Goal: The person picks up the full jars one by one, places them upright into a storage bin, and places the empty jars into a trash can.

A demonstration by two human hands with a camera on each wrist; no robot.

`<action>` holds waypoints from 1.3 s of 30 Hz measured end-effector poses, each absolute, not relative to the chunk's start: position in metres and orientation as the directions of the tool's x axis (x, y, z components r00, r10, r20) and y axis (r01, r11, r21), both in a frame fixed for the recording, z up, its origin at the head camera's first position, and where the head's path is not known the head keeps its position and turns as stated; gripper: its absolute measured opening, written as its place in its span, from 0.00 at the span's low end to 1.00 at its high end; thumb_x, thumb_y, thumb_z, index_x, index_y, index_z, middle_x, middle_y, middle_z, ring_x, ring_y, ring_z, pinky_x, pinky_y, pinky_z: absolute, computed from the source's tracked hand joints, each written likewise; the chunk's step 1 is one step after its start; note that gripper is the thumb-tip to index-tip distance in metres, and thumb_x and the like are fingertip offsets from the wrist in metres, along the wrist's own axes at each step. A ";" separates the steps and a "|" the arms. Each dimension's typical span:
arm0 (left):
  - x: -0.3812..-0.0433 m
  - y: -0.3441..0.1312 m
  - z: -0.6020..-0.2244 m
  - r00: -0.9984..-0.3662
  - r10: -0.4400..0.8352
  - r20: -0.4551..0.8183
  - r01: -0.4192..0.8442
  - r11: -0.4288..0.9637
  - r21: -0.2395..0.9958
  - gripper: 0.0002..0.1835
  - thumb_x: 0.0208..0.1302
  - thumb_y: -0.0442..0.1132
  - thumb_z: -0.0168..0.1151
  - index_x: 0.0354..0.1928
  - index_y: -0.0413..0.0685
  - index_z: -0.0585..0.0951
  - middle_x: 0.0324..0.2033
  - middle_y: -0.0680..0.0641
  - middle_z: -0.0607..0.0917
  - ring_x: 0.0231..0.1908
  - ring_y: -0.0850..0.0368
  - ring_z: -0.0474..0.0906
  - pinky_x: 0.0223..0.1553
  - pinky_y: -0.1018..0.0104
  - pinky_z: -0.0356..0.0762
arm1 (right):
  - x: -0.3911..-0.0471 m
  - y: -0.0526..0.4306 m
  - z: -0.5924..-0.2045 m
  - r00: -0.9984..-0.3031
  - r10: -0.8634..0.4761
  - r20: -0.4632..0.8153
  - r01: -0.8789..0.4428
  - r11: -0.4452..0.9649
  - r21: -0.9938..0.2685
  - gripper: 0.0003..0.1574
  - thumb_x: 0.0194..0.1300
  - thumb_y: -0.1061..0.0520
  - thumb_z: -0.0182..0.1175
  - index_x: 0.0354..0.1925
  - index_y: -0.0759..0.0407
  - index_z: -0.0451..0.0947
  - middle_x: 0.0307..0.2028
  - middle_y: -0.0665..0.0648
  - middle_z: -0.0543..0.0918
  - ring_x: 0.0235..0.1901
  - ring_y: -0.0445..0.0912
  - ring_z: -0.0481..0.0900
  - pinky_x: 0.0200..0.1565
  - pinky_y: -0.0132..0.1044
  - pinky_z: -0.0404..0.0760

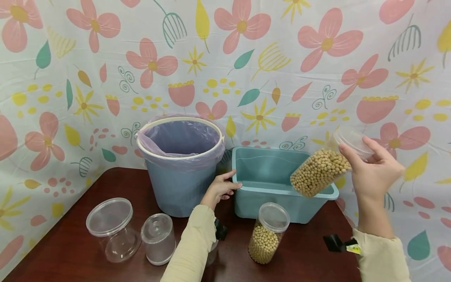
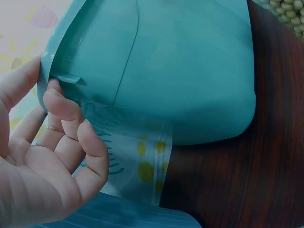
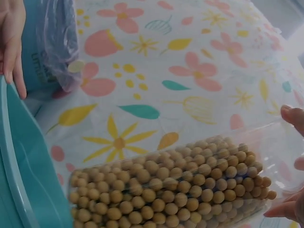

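In the head view we hold the full jar (image 1: 320,170) aloft, right of the frame's centre, tilted over the right end of the tub (image 1: 243,203). Our right hand (image 1: 378,172) has its fingers gripping the jar's upper right end, while its lower left end, packed with beans (image 1: 310,178), points into the tub. That upper end looks lidded, though our fingers cover part of it, so we can't be sure.

Our left hand (image 1: 220,188) is at the tub's left rim, its fingers closed on the edge; the left wrist view shows fingertips on both sides of it.

By our judgement the work is in an early stage. We see no jar and no loose beans in the part of the tub that shows, though the front wall hides some of its floor. The held jar has yet to be set down, and its beans all seem to be inside.

1 more bean jar (image 1: 266,239) stands upright on the table (image 1: 317,250), lower centre-right, not yet dealt with. At lower left, the wide jar (image 1: 114,229) and the small jar (image 1: 158,239) hold no beans. The bin (image 1: 176,184), left of centre, is lined with a bag (image 1: 211,156).
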State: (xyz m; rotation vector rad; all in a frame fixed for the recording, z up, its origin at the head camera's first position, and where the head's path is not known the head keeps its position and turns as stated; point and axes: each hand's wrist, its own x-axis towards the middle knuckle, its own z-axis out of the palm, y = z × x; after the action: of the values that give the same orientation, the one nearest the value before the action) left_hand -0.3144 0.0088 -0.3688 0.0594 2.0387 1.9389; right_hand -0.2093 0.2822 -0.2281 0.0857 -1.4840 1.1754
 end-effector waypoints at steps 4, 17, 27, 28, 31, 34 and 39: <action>-0.314 0.009 -0.368 -0.947 0.247 -0.204 -0.192 0.072 0.979 0.35 0.51 0.38 0.67 0.62 0.64 0.67 0.30 0.48 0.78 0.18 0.60 0.70 0.19 0.70 0.68 | -0.218 0.276 -0.229 -0.310 0.555 0.772 -0.615 0.502 -0.608 0.26 0.37 0.67 0.72 0.41 0.68 0.80 0.05 0.45 0.63 0.07 0.29 0.62 0.19 0.19 0.65; -0.312 0.008 -0.369 -0.948 0.250 -0.199 -0.186 0.074 0.980 0.36 0.52 0.38 0.66 0.63 0.63 0.65 0.30 0.47 0.79 0.18 0.60 0.70 0.17 0.70 0.68 | -0.255 0.283 -0.270 -0.372 0.570 0.733 -0.520 0.526 -0.673 0.30 0.41 0.58 0.73 0.46 0.59 0.79 0.44 0.54 0.80 0.13 0.28 0.70 0.22 0.19 0.69; -0.311 0.009 -0.367 -0.949 0.249 -0.194 -0.180 0.077 0.981 0.35 0.52 0.38 0.66 0.63 0.63 0.66 0.29 0.48 0.79 0.18 0.60 0.70 0.17 0.71 0.68 | -0.271 0.280 -0.303 -0.369 0.506 0.780 -0.536 0.570 -0.623 0.29 0.40 0.63 0.73 0.45 0.67 0.79 0.47 0.62 0.78 0.10 0.29 0.60 0.21 0.18 0.65; -0.311 0.009 -0.367 -0.949 0.248 -0.194 -0.180 0.078 0.981 0.35 0.52 0.38 0.66 0.63 0.63 0.66 0.30 0.48 0.80 0.18 0.60 0.70 0.17 0.71 0.68 | -0.270 0.278 -0.303 -0.366 0.497 0.787 -0.530 0.583 -0.615 0.29 0.40 0.64 0.72 0.45 0.68 0.79 0.46 0.63 0.78 0.10 0.29 0.59 0.21 0.18 0.63; -0.312 0.009 -0.367 -0.950 0.245 -0.192 -0.179 0.074 0.981 0.34 0.52 0.38 0.66 0.62 0.64 0.66 0.30 0.48 0.80 0.18 0.59 0.70 0.17 0.71 0.68 | -0.264 0.267 -0.303 -0.354 0.472 0.808 -0.526 0.613 -0.589 0.28 0.39 0.66 0.72 0.43 0.72 0.78 0.45 0.66 0.78 0.10 0.28 0.56 0.21 0.17 0.61; -0.312 0.009 -0.368 -0.951 0.246 -0.190 -0.179 0.068 0.982 0.34 0.52 0.38 0.67 0.61 0.65 0.67 0.30 0.48 0.80 0.18 0.59 0.70 0.17 0.71 0.68 | -0.260 0.261 -0.304 -0.364 0.434 0.824 -0.521 0.639 -0.567 0.29 0.38 0.69 0.72 0.42 0.75 0.77 0.44 0.69 0.78 0.10 0.28 0.56 0.22 0.17 0.60; -0.313 0.009 -0.370 -0.951 0.243 -0.190 -0.178 0.071 0.981 0.34 0.51 0.38 0.67 0.61 0.65 0.67 0.30 0.48 0.80 0.18 0.60 0.70 0.17 0.71 0.68 | -0.280 0.280 -0.329 -0.393 0.370 0.842 -0.545 0.644 -0.537 0.30 0.37 0.65 0.74 0.43 0.72 0.78 0.44 0.68 0.78 0.10 0.32 0.56 0.21 0.19 0.60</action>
State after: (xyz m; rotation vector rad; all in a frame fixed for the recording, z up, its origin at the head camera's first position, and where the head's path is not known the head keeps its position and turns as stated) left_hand -0.3129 0.0092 -0.3696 0.0648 2.0497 1.9521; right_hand -0.2796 0.2797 -0.3287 0.1442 -1.7119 0.9899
